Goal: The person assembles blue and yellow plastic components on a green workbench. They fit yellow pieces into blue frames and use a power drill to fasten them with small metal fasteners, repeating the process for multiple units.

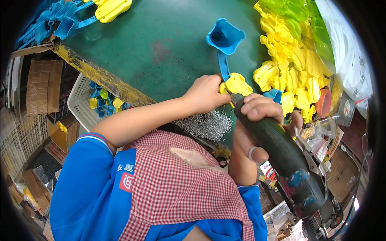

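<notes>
A blue plastic scoop (225,37) with a wavy-rimmed cup lies on the green table, its handle running toward me into a yellow plastic piece (239,84). My left hand (205,94) is closed on the yellow piece at the handle end, thumb and fingers at its near left edge. In my right hand (257,114) is a dark electric screwdriver (277,144), fingers wrapped round its body. The screwdriver's tip points at the yellow piece beside my left thumb; whether it touches a screw is hidden. A heap of small silvery screws (207,125) lies just below my hands.
Yellow plastic pieces (297,76) pile up at the right, with green translucent parts (293,12) behind and a white bag (348,48) beside them. Blue scoops (52,20) lie at the far left. Below the table's worn yellow edge (104,78), a white crate (80,98) holds blue and yellow parts.
</notes>
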Demonstrator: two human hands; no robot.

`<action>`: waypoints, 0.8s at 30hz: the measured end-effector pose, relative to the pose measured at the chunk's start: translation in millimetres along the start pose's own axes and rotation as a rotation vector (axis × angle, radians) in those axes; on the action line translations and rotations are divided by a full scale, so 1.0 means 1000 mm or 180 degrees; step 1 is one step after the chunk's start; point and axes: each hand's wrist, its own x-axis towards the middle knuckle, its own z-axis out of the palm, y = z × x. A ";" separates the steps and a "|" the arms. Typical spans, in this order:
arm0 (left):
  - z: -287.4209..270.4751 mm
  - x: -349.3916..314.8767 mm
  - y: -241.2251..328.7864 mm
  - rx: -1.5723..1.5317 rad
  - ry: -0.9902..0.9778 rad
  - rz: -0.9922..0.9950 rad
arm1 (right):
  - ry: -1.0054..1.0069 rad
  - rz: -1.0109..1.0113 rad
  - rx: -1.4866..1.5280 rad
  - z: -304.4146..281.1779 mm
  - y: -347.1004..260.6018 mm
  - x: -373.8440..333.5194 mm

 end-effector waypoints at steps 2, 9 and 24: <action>0.006 0.001 0.006 0.0008 0.0122 -0.0114 | -0.0046 -0.0103 -0.0003 0.000 0.008 -0.002; -0.023 -0.030 -0.005 -0.1018 0.0163 -0.0066 | 0.0471 0.0234 0.0725 -0.003 -0.015 0.016; -0.245 0.025 -0.085 -0.2068 0.2755 -0.0386 | 0.0708 0.0400 0.0256 -0.010 -0.037 0.008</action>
